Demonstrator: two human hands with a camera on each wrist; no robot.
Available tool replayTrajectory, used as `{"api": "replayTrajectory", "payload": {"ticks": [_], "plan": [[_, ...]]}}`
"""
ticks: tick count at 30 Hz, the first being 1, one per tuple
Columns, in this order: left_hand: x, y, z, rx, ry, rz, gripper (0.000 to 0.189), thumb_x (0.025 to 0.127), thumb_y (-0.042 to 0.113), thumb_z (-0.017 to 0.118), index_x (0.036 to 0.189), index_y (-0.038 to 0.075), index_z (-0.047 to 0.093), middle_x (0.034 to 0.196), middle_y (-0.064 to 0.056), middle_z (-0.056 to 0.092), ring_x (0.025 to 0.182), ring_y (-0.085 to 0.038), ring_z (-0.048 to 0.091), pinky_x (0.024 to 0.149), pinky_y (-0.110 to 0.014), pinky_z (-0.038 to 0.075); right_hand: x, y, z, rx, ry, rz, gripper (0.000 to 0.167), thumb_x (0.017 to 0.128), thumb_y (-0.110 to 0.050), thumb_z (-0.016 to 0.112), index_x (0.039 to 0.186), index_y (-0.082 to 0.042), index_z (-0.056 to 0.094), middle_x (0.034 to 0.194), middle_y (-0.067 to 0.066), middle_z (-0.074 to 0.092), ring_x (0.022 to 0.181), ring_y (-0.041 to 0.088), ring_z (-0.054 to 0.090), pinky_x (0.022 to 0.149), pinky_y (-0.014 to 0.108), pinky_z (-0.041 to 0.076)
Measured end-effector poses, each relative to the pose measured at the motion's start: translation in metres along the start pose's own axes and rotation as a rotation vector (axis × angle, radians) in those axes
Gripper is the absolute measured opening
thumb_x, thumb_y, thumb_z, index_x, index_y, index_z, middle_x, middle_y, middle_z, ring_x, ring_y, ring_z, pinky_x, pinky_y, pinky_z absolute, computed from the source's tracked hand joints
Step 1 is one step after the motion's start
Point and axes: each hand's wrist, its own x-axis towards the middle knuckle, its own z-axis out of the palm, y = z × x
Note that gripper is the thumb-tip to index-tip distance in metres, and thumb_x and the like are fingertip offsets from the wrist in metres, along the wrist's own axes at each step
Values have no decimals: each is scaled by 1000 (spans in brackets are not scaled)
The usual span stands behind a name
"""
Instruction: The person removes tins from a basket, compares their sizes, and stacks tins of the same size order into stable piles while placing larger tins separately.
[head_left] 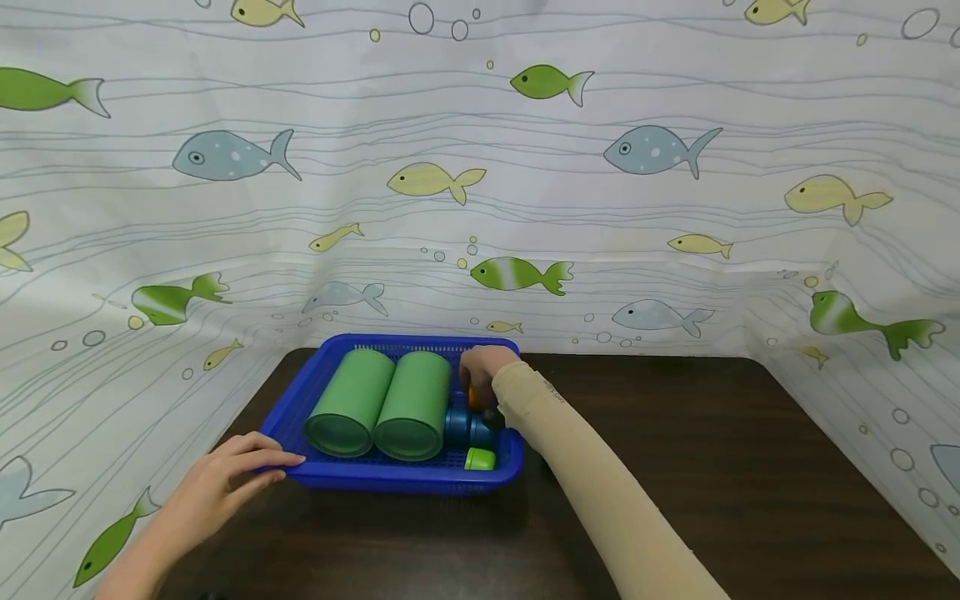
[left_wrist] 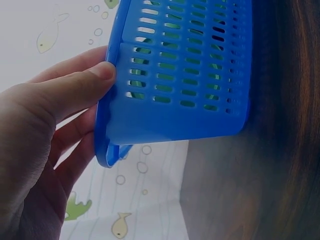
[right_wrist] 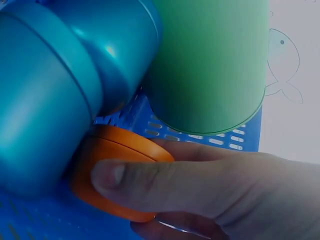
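A blue plastic basket (head_left: 397, 477) with slotted walls stands on the table. At its near left corner my left hand (head_left: 213, 492) pinches the rim, thumb on one side and fingers on the other in the left wrist view. My right hand (head_left: 478, 367) reaches inside at the right and grips a small round orange container (right_wrist: 117, 175) between thumb and fingers. Beside the orange container lie shiny blue containers (right_wrist: 42, 100), touching or nearly touching it. Two large green cylinders (head_left: 352, 396) lie side by side in the basket's left and middle.
A small lime-green container (head_left: 481, 459) sits in the basket's near right corner. Dark wooden tabletop (head_left: 675, 450) extends to the right and in front. A fish-patterned white sheet (head_left: 480, 217) rises behind the table and along both sides.
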Motion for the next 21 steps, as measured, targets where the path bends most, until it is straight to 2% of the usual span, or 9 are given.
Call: {"api": "replayTrajectory", "payload": {"ticks": [5, 11, 16, 21], "plan": [[1, 0, 0, -1, -4, 18, 56, 60, -12, 82, 102, 24, 77, 96, 14, 62, 95, 10, 51, 83, -4, 38, 0, 1, 1, 28, 11, 14, 42, 76, -1, 82, 111, -24, 75, 110, 0, 69, 99, 22, 60, 83, 38, 57], [3, 1, -3, -2, -23, 34, 53, 62, -10, 82, 102, 23, 77, 97, 17, 62, 95, 10, 52, 83, -5, 39, 1, -2, 1, -30, 17, -27, 42, 74, -1, 83, 110, -22, 76, 115, 0, 69, 102, 20, 63, 78, 34, 58], [5, 0, -4, 19, -33, 23, 51, 63, -8, 82, 103, 24, 77, 98, 18, 61, 94, 10, 52, 81, -6, 40, 1, -2, 1, -36, 41, -2, 43, 75, -2, 83, 111, -25, 75, 120, -1, 68, 107, 19, 62, 80, 33, 57], [4, 1, -3, 19, -36, 10, 53, 62, -10, 82, 102, 25, 77, 98, 17, 61, 95, 10, 52, 81, -6, 39, 0, -3, 3, -13, 36, 12, 44, 74, -2, 84, 112, -23, 75, 119, 0, 68, 105, 19, 63, 80, 33, 57]]}}
